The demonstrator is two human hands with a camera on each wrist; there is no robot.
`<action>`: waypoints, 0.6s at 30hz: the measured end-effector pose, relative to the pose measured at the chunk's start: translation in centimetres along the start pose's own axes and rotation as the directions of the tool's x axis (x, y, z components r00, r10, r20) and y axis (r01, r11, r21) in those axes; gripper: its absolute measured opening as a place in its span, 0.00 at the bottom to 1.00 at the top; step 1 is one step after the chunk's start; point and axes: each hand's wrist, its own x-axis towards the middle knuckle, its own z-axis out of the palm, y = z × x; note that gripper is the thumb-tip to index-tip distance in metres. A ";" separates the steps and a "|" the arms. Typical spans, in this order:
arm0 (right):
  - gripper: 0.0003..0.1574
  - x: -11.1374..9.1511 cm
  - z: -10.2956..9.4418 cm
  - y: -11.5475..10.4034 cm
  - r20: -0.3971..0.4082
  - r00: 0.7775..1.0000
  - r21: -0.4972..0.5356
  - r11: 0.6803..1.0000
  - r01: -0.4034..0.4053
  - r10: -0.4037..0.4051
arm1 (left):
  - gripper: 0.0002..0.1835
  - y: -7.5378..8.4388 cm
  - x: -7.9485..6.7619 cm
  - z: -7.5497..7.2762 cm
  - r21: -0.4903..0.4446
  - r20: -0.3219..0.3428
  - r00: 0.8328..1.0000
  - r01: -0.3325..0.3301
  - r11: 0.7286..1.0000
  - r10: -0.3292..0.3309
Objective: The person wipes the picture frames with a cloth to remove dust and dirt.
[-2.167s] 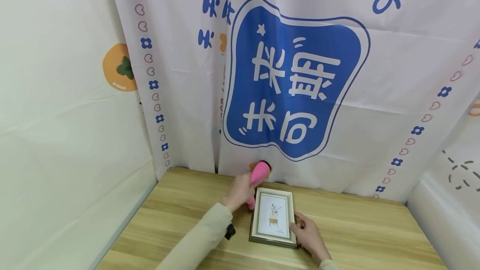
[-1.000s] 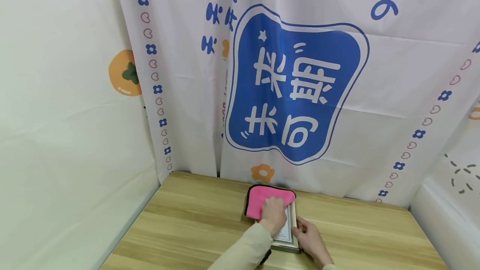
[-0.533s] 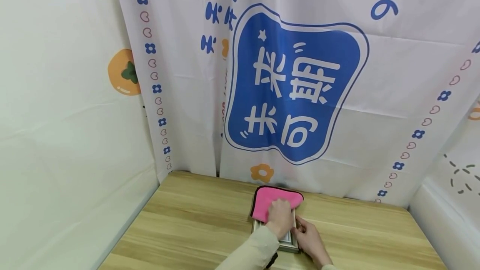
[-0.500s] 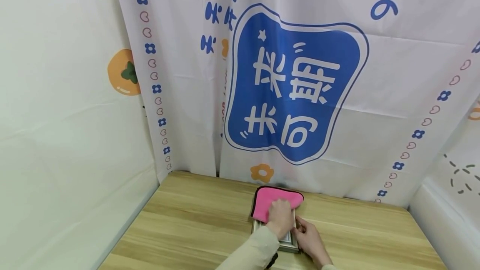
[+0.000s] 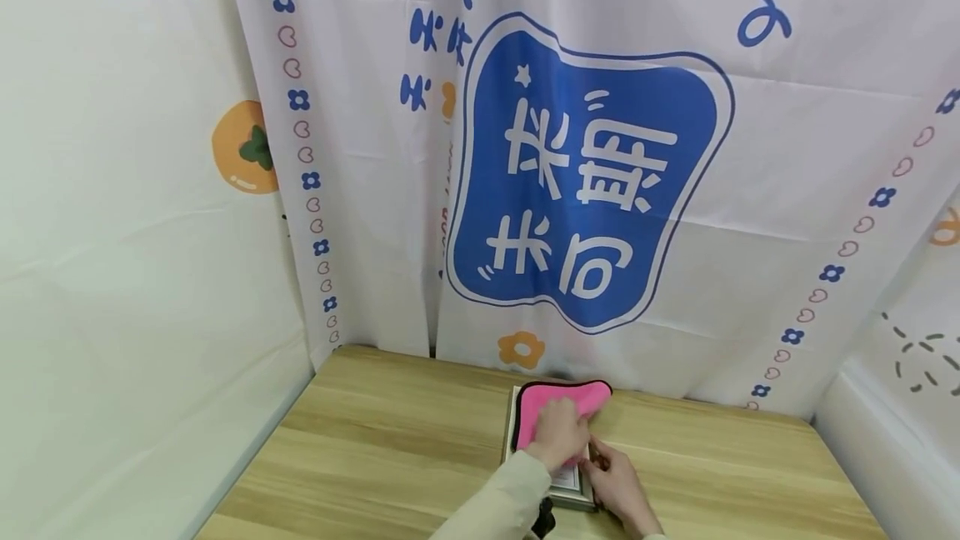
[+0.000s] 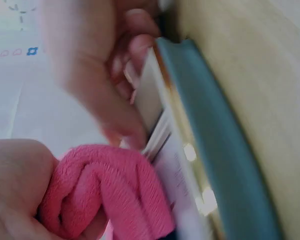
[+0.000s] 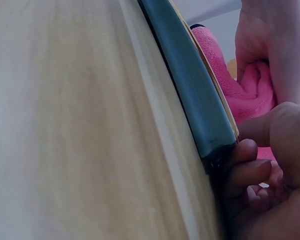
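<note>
My left hand (image 5: pixel 561 433) grips a bunched pink cloth (image 5: pixel 538 407) with a dark border and presses it on the face of a picture frame (image 5: pixel 576 500). The frame lies flat on the table, its print mostly covered by cloth and hand. At the frame's right edge, my right hand (image 5: pixel 621 486) holds it between thumb and fingers. In the left wrist view, folds of the cloth (image 6: pixel 120 185) bulge from the left hand's grip beside the frame's face. The right wrist view shows the right hand (image 7: pixel 285 165) pinching the frame's corner; its dark teal side (image 7: pixel 195 85) faces the camera.
The wood-grain table (image 5: pixel 375 432) reaches back to a white printed curtain (image 5: pixel 375 273) with a large blue patch of characters. Pale cloth walls (image 5: pixel 150 315) stand at left and right. A black band (image 5: pixel 544 517) sits at the left wrist.
From the frame's left side, my left hand has brought the cloth onto its face, then shifted it slightly rightward. The cloth's shape has altered, baring the frame's left edge. My right hand keeps its hold.
</note>
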 end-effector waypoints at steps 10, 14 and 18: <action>0.37 -0.2 -0.2 0.3 0.017 0.999 0.018 0.999 -0.029 0.029 | 0.12 1.0 0.1 -2.4 -0.248 0.149 0.987 -0.024 0.968 0.062; 0.38 -0.3 -0.4 0.2 0.033 0.999 0.035 0.999 -0.023 0.022 | 0.10 1.6 0.2 -3.4 -0.248 0.108 0.989 -0.071 0.966 0.101; 0.39 -0.3 -0.4 0.0 0.043 0.999 0.058 0.998 -0.029 0.027 | 0.15 2.1 0.4 -5.0 -0.288 0.095 0.990 -0.068 0.955 0.100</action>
